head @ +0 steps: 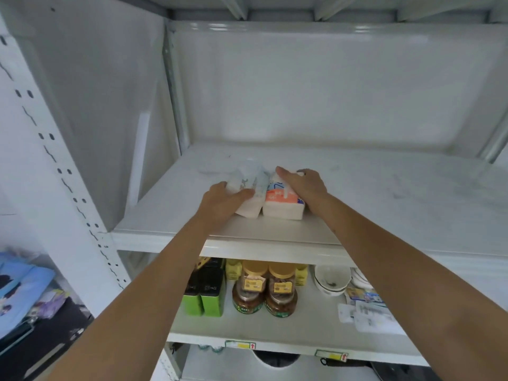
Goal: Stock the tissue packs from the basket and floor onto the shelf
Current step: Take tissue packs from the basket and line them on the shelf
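Note:
Two tissue packs lie side by side near the front edge of a white metal shelf. The left pack is white with a pale blue print and sits slightly tilted. The right pack is white with an orange and blue print and lies flat. My left hand grips the left pack from its left side and front. My right hand rests over the top and right side of the orange pack. The two packs touch each other. Neither the basket nor the floor is in view.
The shelf below holds green tins, two jars with yellow lids, stacked white bowls and small packets. A perforated white upright stands at the left, with blue fabric items beyond it.

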